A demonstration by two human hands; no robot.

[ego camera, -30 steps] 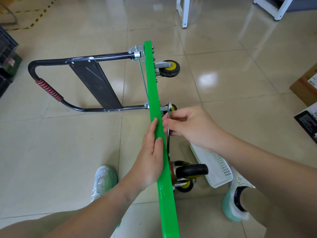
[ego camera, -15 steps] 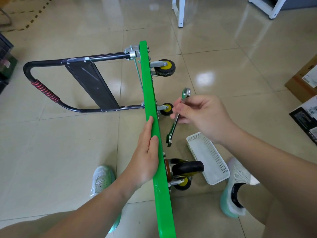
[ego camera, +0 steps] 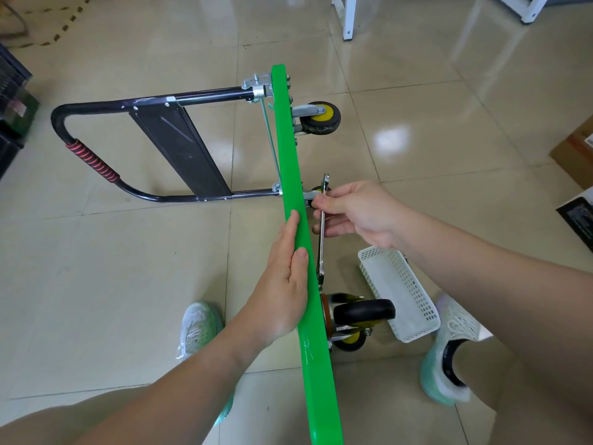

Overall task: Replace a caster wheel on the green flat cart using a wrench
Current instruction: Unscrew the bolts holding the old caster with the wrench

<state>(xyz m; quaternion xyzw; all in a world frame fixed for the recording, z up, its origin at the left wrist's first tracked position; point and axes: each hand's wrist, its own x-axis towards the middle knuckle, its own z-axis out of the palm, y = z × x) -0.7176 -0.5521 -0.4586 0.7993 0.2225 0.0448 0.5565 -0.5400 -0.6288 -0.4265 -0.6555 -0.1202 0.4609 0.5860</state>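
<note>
left hand flat on green cart edge; right hand pinching wrench.

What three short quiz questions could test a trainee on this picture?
1. True or false: the green flat cart deck stands on edge.
2. Which hand holds the slim silver metal wrench: A left, B right?
3. Fill in: the left hand rests on the cart's green ____.

Key: 1 true. 2 B, the right hand. 3 edge.
</note>
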